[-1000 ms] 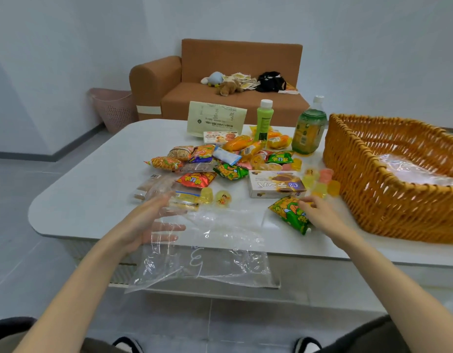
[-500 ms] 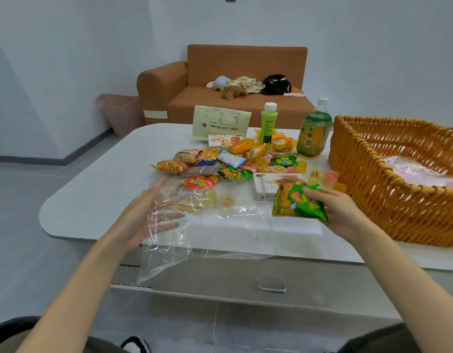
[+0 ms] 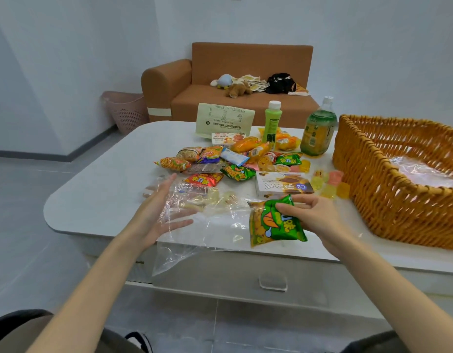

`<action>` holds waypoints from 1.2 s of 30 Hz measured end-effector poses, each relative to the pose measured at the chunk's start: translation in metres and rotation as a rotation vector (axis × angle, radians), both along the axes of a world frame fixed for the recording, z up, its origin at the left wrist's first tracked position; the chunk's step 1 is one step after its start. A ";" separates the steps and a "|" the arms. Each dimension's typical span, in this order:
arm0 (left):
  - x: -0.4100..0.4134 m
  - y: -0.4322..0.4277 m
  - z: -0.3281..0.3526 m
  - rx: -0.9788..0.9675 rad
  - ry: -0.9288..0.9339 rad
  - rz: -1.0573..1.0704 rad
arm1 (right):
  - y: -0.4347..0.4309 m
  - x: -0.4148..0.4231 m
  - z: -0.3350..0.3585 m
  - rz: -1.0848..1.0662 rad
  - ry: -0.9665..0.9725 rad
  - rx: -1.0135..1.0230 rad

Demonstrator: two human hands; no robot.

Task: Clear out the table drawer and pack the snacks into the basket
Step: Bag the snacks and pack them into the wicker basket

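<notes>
The right hand (image 3: 314,220) pinched a green snack packet (image 3: 273,225) at centre frame, left of the basket (image 3: 388,200). The left hand (image 3: 159,212), fingers spread straight, touched a clear bag (image 3: 195,240) at the packet's left.

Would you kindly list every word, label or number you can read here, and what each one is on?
"C2": on the brown-and-white box, beside larger characters I cannot make out.
On the green snack packet in the right hand: yellow characters, unreadable.
On the pale green card: print too small to read.
On the slim green bottle and the round bottle: labels blurred.
</notes>
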State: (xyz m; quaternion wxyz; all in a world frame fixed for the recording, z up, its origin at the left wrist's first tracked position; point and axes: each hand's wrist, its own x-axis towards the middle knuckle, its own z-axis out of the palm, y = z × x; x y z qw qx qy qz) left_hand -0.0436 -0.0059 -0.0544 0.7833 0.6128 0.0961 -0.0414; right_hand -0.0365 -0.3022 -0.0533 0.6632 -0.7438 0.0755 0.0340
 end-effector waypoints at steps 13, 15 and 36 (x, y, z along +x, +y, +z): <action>0.008 0.001 -0.006 -0.088 0.046 0.118 | -0.006 0.009 -0.001 -0.127 0.035 0.201; 0.006 -0.002 -0.006 -0.043 0.032 0.035 | -0.004 0.008 0.002 -0.068 -0.029 0.094; 0.019 -0.059 -0.006 0.092 -0.020 -0.082 | 0.057 -0.015 -0.013 0.391 -0.200 -0.127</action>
